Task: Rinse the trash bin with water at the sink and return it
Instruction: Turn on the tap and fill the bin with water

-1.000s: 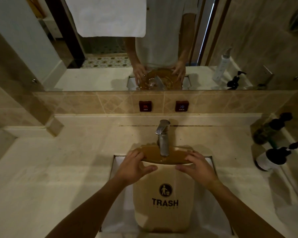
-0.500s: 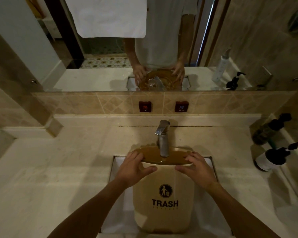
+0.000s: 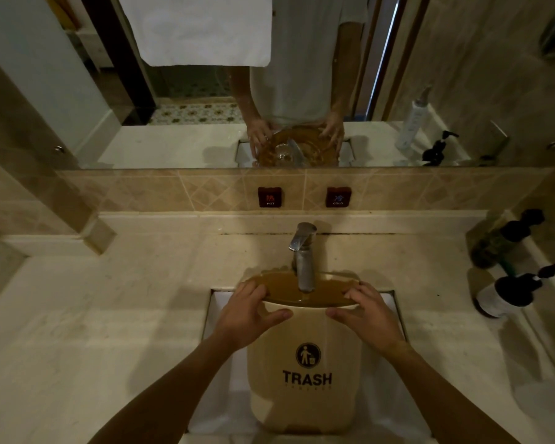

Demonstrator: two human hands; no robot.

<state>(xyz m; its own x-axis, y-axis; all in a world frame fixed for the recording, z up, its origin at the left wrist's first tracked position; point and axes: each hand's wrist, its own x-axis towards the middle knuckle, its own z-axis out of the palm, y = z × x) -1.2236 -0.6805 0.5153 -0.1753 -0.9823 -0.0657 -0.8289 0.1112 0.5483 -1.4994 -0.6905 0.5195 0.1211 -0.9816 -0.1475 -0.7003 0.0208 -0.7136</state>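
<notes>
Beige stone worktop (image 3: 109,315), wall to wall, with a rectangular white sink (image 3: 220,363) set into it at the near centre. Mirror (image 3: 462,75) above a band of tan diagonal tiles, reflecting a person's torso, both hands and the bin's brown interior; a white towel (image 3: 199,30) hangs at its upper left.

Trash bin (image 3: 305,373): beige plastic, printed with a litter pictogram and the word TRASH in black, standing in the sink with its open mouth directly beneath the spout. Brown interior visible at the rim.

Left hand (image 3: 247,312): grips the bin's left rim, fingers (image 3: 253,288) curled over the edge and slightly spread, thumb laid across the outer front wall.

Right hand (image 3: 369,315): grips the right rim in mirrored fashion, fingers (image 3: 358,291) hooked over the edge, thumb pressed to the front wall.

Chrome faucet (image 3: 303,257): single lever, mounted on the worktop behind the sink, spout reaching over the bin's mouth. Whether water runs cannot be told directly; the mirror shows a glint inside the bin.

Two pump bottles at the right edge of the worktop: a white-bodied one with black top (image 3: 507,294), nearer, and a dark one (image 3: 500,241) behind it.

Two small dark wall plaques on the tile band: HOT (image 3: 270,197) left, COLD (image 3: 338,197) right.
</notes>
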